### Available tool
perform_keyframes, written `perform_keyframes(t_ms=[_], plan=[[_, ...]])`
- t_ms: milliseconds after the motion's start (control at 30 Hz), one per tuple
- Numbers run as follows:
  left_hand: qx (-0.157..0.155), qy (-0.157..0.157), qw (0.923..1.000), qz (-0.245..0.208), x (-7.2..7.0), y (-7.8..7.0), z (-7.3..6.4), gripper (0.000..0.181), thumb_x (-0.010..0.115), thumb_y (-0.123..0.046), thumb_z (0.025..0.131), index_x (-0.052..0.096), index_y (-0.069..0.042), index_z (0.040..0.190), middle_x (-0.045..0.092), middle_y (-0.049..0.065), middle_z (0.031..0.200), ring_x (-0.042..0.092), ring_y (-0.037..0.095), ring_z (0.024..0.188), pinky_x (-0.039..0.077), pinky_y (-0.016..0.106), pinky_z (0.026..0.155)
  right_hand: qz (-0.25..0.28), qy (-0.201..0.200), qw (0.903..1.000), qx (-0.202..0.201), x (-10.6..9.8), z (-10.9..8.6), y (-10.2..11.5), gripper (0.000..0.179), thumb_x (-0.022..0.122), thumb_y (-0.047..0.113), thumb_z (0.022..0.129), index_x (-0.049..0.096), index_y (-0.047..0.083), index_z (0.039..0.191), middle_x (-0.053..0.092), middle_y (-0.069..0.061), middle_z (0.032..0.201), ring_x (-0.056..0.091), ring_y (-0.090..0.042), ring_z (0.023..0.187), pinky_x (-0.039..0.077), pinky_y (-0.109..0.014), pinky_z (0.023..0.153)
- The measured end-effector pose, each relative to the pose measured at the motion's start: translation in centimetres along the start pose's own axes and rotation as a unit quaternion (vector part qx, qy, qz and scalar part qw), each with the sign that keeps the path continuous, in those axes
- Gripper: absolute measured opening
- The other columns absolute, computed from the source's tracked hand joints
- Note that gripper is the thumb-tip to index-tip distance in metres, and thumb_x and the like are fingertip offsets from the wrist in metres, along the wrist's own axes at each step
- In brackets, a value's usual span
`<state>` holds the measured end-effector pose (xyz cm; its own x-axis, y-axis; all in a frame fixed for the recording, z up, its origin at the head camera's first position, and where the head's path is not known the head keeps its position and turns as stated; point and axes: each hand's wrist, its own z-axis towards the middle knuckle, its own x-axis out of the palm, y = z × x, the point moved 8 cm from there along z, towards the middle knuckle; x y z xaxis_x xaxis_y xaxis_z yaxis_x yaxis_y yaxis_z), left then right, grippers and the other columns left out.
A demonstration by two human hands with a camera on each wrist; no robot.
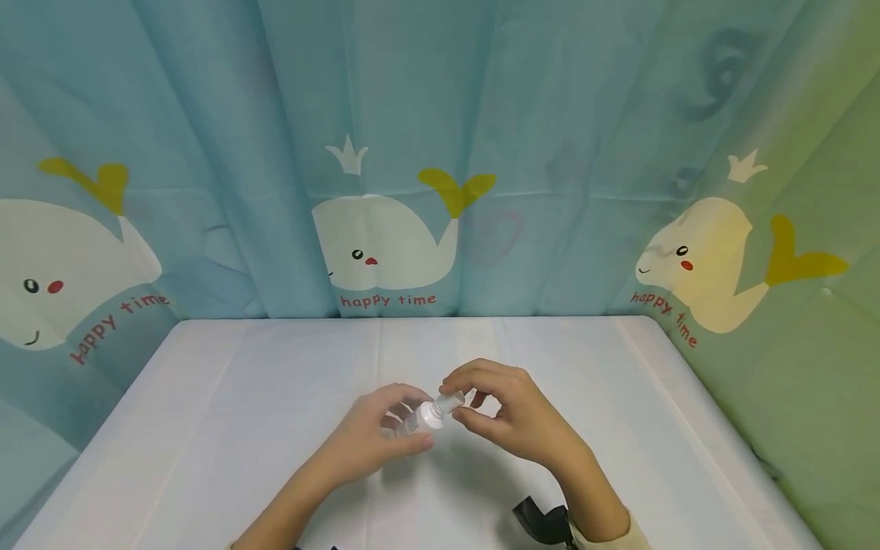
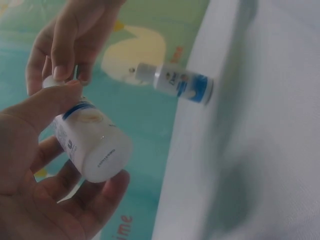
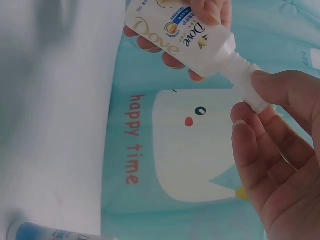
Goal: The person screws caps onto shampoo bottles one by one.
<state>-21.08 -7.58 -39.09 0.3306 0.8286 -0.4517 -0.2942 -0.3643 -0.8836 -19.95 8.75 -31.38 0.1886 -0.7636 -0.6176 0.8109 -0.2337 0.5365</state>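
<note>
A small white Dove bottle (image 3: 200,47) is tilted above the table, its neck toward the right hand. My left hand (image 1: 371,434) grips the bottle's body, with the thumb on one side and the fingers on the other. With thumb and fingertips, my right hand (image 1: 512,401) pinches the white cap (image 3: 252,89) at the neck. Ridges of the neck show just below the cap; whether its threads are engaged I cannot tell. The left wrist view shows the bottle's base (image 2: 107,157) facing the camera. A second Dove bottle (image 2: 182,85), white and blue, stands capped on the table.
The table (image 1: 275,382) has a white cover. Behind and beside it hangs a blue-green curtain (image 1: 550,114) printed with whales. A black curved piece (image 1: 543,523) sits by the right wrist. Shadows of the hands fall on the cover.
</note>
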Motion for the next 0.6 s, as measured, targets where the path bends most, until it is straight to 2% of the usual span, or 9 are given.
perform_keyframes(t_ms=[100, 267, 500, 600], plan=[[0.001, -0.003, 1.0000, 0.000, -0.05, -0.09, -0.12, 0.041, 0.082, -0.040, 0.081, 0.065, -0.027, 0.116, 0.065, -0.013, 0.108, 0.060, 0.019, 0.099, 0.054, 0.032, 0.087, 0.001, 0.001, 1.0000, 0.000, 0.18, 0.08, 0.03, 0.028, 0.071, -0.001, 0.087, 0.070, 0.014, 0.110, 0.070, 0.003, 0.109, 0.065, -0.010, 0.098, 0.056, -0.023, 0.072], [0.019, -0.005, 0.9998, 0.004, -0.03, -0.36, -0.17, 0.040, 0.081, -0.038, 0.083, 0.065, -0.023, 0.117, 0.066, -0.009, 0.109, 0.060, 0.019, 0.097, 0.054, 0.032, 0.086, 0.001, 0.005, 1.0000, -0.001, 0.39, 0.07, 0.15, 0.029, 0.071, -0.001, 0.086, 0.070, 0.012, 0.112, 0.070, 0.002, 0.110, 0.065, -0.010, 0.097, 0.057, -0.022, 0.072], [0.024, -0.007, 0.9997, 0.005, -0.14, -0.42, -0.08, 0.040, 0.081, -0.037, 0.083, 0.066, -0.023, 0.118, 0.066, -0.009, 0.109, 0.060, 0.021, 0.097, 0.055, 0.035, 0.085, 0.004, 0.011, 0.9999, -0.004, 0.53, 0.11, 0.18, 0.033, 0.069, -0.004, 0.086, 0.070, 0.012, 0.114, 0.071, -0.003, 0.110, 0.066, -0.009, 0.094, 0.057, -0.022, 0.071], [0.023, -0.005, 0.9997, 0.004, -0.14, -0.48, -0.04, 0.040, 0.081, -0.034, 0.083, 0.066, -0.023, 0.118, 0.066, -0.009, 0.110, 0.060, 0.021, 0.097, 0.054, 0.035, 0.085, 0.002, 0.010, 0.9999, -0.004, 0.53, 0.17, 0.11, 0.031, 0.069, -0.003, 0.086, 0.070, 0.013, 0.113, 0.071, -0.001, 0.108, 0.066, -0.009, 0.094, 0.057, -0.021, 0.071]])
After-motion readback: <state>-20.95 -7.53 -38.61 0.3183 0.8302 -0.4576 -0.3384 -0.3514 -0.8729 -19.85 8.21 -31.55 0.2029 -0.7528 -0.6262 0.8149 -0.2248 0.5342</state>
